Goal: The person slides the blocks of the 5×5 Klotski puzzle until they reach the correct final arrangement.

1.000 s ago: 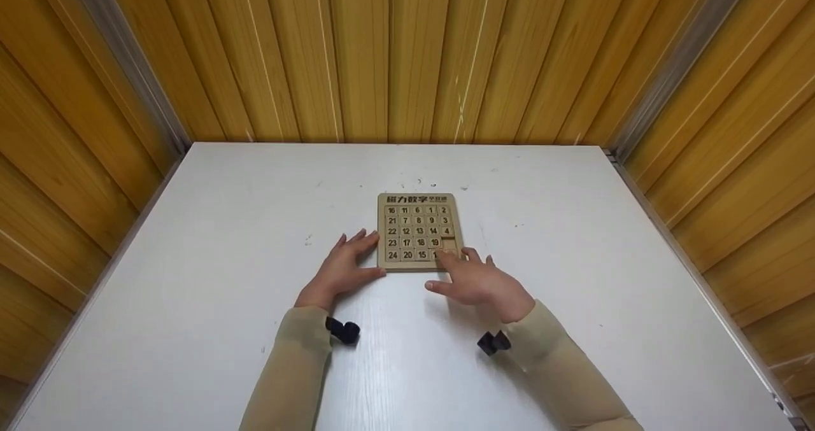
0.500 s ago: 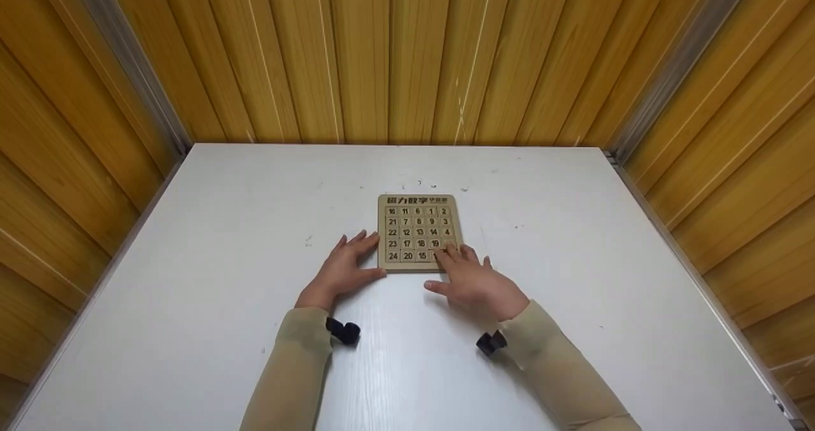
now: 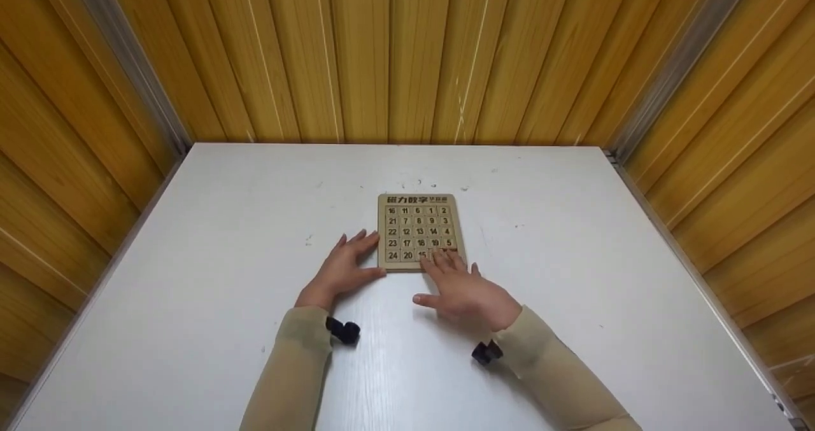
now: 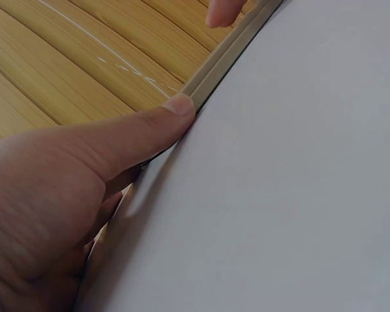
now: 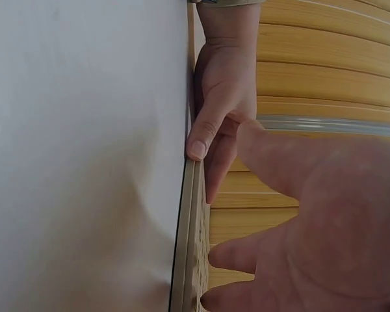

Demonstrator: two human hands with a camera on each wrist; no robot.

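Observation:
A wooden number sliding puzzle (image 3: 417, 267) lies flat on the white table in the head view, with rows of square numbered tiles. My left hand (image 3: 344, 268) braces its near left corner, thumb at the near edge and straight fingers along the left side. The left thumb (image 4: 143, 133) presses the frame's edge in the left wrist view. Over the puzzle's near right part is my right hand (image 3: 474, 294), its extended fingertips on the bottom row and its thumb held out to the side. Those fingers hide the right end of that row. The tile with 5 (image 3: 449, 243) shows just above them.
The white table (image 3: 255, 195) spreads around the puzzle, with small dark marks behind it. Yellow wood-patterned walls (image 3: 356, 55) enclose the back and both sides. Each wrist bears a black camera mount (image 3: 344, 331).
The tile with 5 has slid away from me into the gap at the right of the fourth row. My right hand has shifted nearer and slightly left. The left hand stays put.

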